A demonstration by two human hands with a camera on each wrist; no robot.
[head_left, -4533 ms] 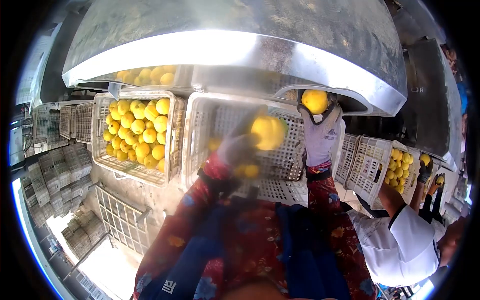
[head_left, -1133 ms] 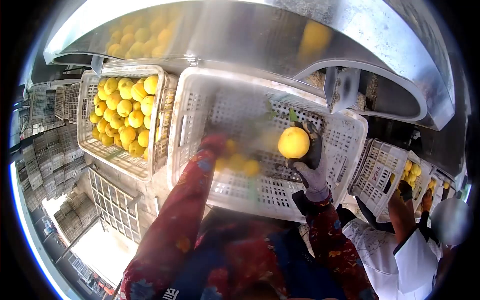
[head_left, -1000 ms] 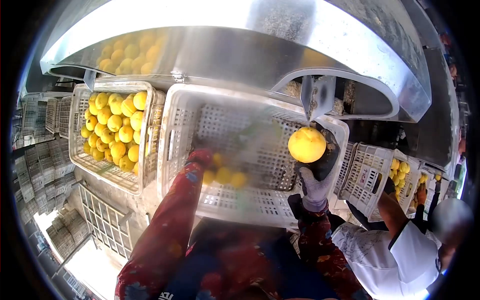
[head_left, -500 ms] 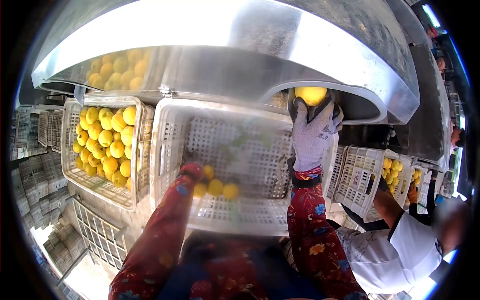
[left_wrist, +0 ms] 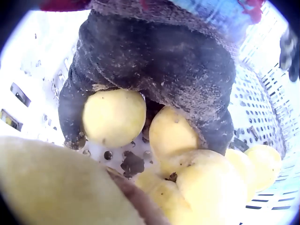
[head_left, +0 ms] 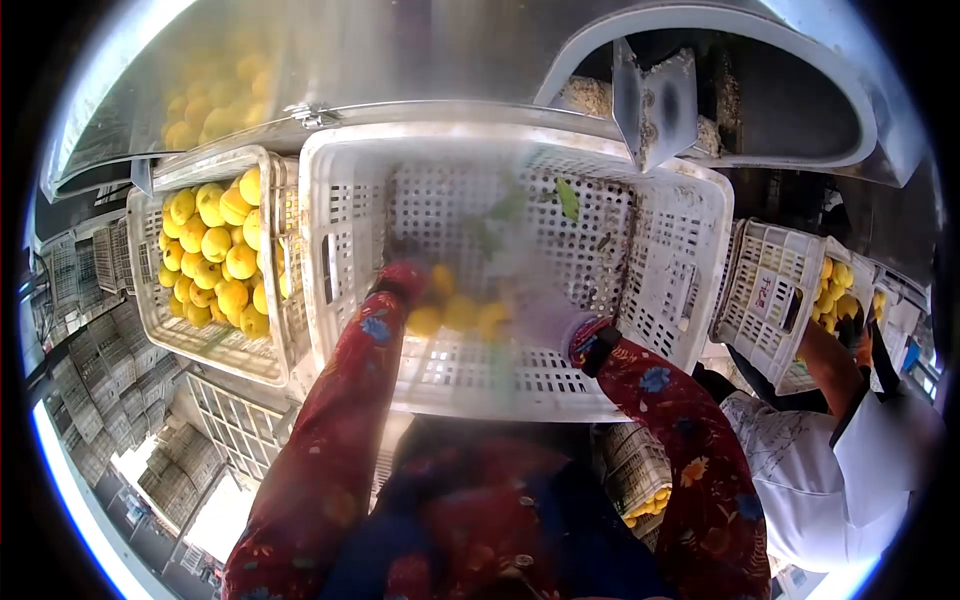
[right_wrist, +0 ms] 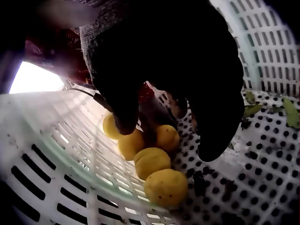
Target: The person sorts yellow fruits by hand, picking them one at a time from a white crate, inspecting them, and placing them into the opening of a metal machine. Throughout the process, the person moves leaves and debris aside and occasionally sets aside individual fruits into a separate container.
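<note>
The gloved left hand [head_left: 408, 252] is low at the left end of the middle white crate [head_left: 430, 132], blurred in the head view. Up close in the left wrist view, the left hand [left_wrist: 154, 65] curls its fingers round a yellow fruit [left_wrist: 115, 117]; another fruit [left_wrist: 172, 133] lies under its other side. Inside the same crate, the right hand [head_left: 545, 315] is beside several yellow fruits [head_left: 460, 313]. The right wrist view shows the right hand [right_wrist: 173, 61] with spread fingers pointing down above the fruits [right_wrist: 166, 187], nothing between them.
A crate of yellow fruit [head_left: 215, 250] stands on the left. Green leaves [head_left: 567, 198] lie in the middle crate. Beyond its far edge is a metal machine with a rounded opening [head_left: 740, 100]. At the right, a person in a white shirt [head_left: 820, 465] works by more crates [head_left: 770, 300].
My right hand has come from the machine opening down into the middle crate, and the fruit it held there is no longer in its grasp. The left arm stays in the crate. The head view has shifted.
</note>
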